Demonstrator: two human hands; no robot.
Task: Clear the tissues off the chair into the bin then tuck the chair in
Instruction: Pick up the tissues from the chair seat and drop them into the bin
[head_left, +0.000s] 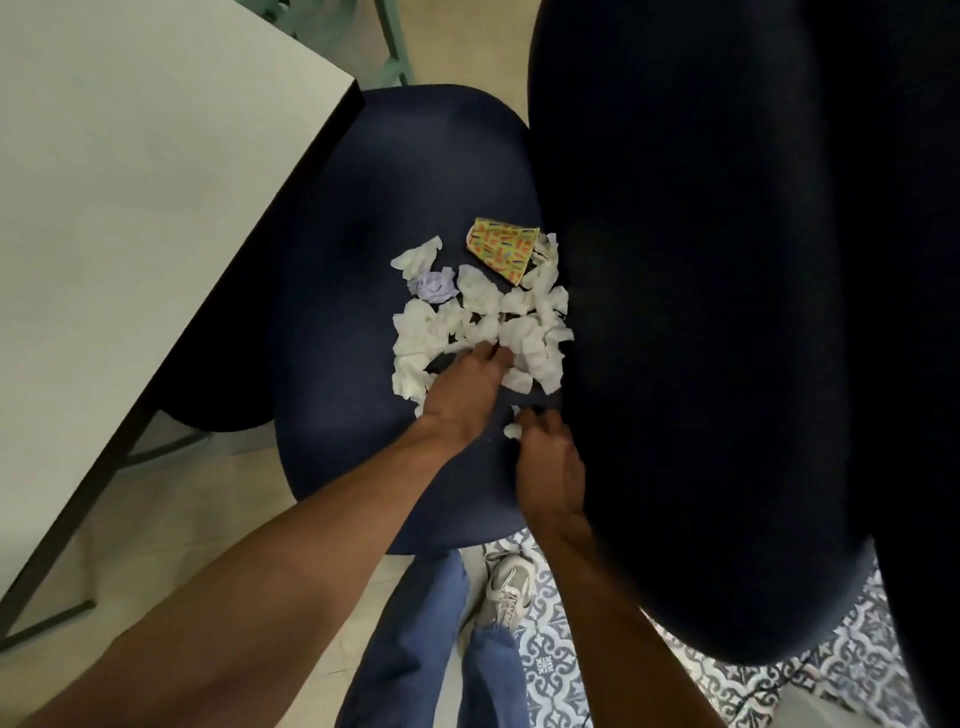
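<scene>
Several crumpled white tissues (483, 322) lie heaped on the dark navy chair seat (332, 291), up against the chair back (727, 312). A crushed colourful paper cup (501, 249) and a pale purple paper ball (435, 287) lie among them. My left hand (462, 389) reaches in from the lower left, its fingers lying on the near side of the pile. My right hand (548, 457), slightly blurred, sits close to the chair back, with a small tissue scrap (511, 430) pinched between thumb and forefinger. No bin shows.
A white table (130, 208) with a dark edge and dark legs stands to the left, its corner over the seat's left side. My jeans and grey shoe (511, 587) stand on patterned floor tiles (550, 670) below. A green metal frame (395, 47) stands at the far end.
</scene>
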